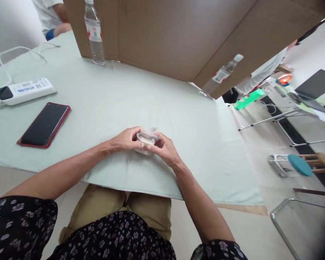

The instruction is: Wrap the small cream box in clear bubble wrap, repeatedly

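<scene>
Both hands grip a small whitish packet [147, 139] with what looks like thin, translucent plastic around it. My left hand [127, 140] holds its left side, thumb in front and fingers behind. On the other side, my right hand [165, 147] closes on it with the thumb along the front edge. A clear flap sticks up from the packet's back. What is inside cannot be made out. The packet is low over the pale green tablecloth [162, 108], close to the table's front edge.
At left lie a phone [44, 124] in a red case and a white power strip [28, 91] with cables. Brown cardboard panels [157, 36] stand behind, with water bottles [94, 36] against them. A person [50, 16] sits beyond. A teal stool [300, 165] stands at right.
</scene>
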`<control>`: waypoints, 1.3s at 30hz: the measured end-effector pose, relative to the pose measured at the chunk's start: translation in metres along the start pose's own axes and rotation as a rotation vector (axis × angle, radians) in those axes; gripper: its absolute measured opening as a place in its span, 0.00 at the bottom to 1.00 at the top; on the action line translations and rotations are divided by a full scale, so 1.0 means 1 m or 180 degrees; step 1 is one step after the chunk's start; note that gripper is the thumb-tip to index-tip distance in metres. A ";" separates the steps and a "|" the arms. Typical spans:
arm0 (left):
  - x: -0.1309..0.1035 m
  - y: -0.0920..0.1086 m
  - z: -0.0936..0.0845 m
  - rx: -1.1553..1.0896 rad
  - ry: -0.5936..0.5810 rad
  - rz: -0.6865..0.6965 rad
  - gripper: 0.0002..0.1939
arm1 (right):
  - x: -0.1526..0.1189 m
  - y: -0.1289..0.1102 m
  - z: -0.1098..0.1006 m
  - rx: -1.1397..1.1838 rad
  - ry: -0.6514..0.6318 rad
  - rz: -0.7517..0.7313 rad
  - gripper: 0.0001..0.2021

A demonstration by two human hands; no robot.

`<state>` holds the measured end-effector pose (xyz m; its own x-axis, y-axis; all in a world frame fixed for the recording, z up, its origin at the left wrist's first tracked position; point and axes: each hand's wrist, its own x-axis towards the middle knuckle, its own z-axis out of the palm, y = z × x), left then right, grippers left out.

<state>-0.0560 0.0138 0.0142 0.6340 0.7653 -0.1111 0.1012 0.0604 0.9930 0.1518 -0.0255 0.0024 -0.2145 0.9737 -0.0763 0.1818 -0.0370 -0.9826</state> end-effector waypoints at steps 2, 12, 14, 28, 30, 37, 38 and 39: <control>-0.001 -0.001 -0.001 -0.0026 -0.0011 -0.0014 0.30 | 0.002 0.000 -0.002 0.0307 -0.0023 0.0151 0.25; -0.002 0.001 0.001 -0.0015 0.0004 -0.0088 0.30 | 0.000 0.000 0.000 0.0398 -0.0033 0.0206 0.23; -0.003 0.002 0.000 0.0066 -0.0028 -0.0102 0.30 | -0.002 0.000 -0.001 0.0391 -0.0101 0.0224 0.23; -0.005 0.002 0.001 0.0232 -0.0177 -0.0030 0.27 | 0.000 0.006 0.006 -0.0227 0.0360 -0.0254 0.23; -0.006 0.005 0.002 0.0281 -0.0257 -0.0018 0.22 | 0.000 0.004 0.007 -0.0195 0.0413 -0.0417 0.19; -0.004 0.003 0.005 0.0438 -0.0168 -0.0051 0.22 | -0.004 0.000 0.010 -0.0463 0.0821 -0.1114 0.06; -0.004 0.001 0.005 0.0462 -0.0093 -0.0034 0.23 | -0.004 0.001 0.011 -0.0549 0.0846 -0.1167 0.05; -0.003 -0.001 0.006 0.0502 -0.0007 0.0003 0.23 | -0.004 0.002 0.011 -0.0650 0.0868 -0.1210 0.05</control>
<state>-0.0537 0.0078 0.0136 0.6358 0.7639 -0.1104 0.2196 -0.0419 0.9747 0.1424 -0.0320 -0.0015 -0.0485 0.9340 0.3540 0.3291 0.3495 -0.8772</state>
